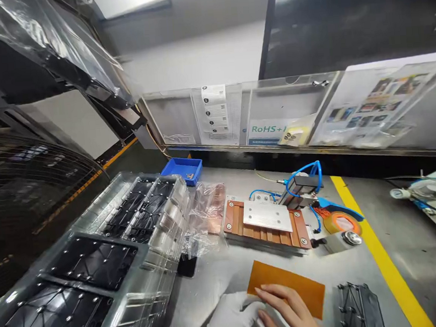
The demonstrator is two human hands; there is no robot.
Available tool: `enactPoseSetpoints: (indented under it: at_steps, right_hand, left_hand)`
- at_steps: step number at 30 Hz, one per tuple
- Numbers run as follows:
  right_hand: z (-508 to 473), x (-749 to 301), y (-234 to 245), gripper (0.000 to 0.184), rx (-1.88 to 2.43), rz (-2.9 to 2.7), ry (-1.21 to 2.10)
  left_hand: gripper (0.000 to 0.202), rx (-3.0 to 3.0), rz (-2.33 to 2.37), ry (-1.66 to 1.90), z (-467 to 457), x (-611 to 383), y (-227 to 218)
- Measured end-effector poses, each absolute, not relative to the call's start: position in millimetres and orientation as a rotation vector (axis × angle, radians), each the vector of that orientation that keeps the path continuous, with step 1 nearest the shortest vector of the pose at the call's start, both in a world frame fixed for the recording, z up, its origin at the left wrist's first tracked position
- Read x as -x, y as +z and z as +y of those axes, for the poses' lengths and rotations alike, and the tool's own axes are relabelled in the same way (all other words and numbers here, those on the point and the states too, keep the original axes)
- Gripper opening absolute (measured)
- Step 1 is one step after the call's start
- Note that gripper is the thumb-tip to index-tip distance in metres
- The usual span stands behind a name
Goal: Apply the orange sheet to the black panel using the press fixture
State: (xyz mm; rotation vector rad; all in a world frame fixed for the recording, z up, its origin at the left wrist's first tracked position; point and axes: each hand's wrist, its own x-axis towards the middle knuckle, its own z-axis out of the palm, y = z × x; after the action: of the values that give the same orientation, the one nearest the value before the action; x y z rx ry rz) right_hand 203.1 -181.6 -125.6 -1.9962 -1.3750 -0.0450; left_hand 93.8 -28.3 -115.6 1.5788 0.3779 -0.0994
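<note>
At bottom centre of the frame my bare right hand (288,310) lies flat, fingers released, on the orange sheet (290,288) on the bench (359,263); its long axis runs toward lower right. My gloved left hand (229,322), loosely curled, holding nothing visible, sits just left.

sheet (286,285) before fixture (267,222) | trays (98,261) left | tape dispenser (339,219) right

The amber sheet (286,286) is thin, rectangular and orange-brown, lying flat on the grey bench, near its front edge, just in front of the copper fixture. It sits skewed, its long side running down to the right. Bare fingertips cover its lower left edge (the rest of its surface shows plain and unmarked).
</note>
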Motion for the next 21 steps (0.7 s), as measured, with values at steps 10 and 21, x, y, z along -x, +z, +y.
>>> enactPoseSetpoints:
  at_steps: [10, 21]
  right_hand:
    - [-191.8, -183.1, -108.6, 0.02, 2.049, -1.189, -0.08]
    - [-224.7, -173.8, -112.3, 0.037, 1.218, 0.058, 0.723]
  left_hand:
    - [0.016, -2.039, 0.138, -0.199, -35.0, -111.7, -127.1]
    - [0.021, -2.11, -0.122, -0.31, -69.0, -128.9, -107.3]
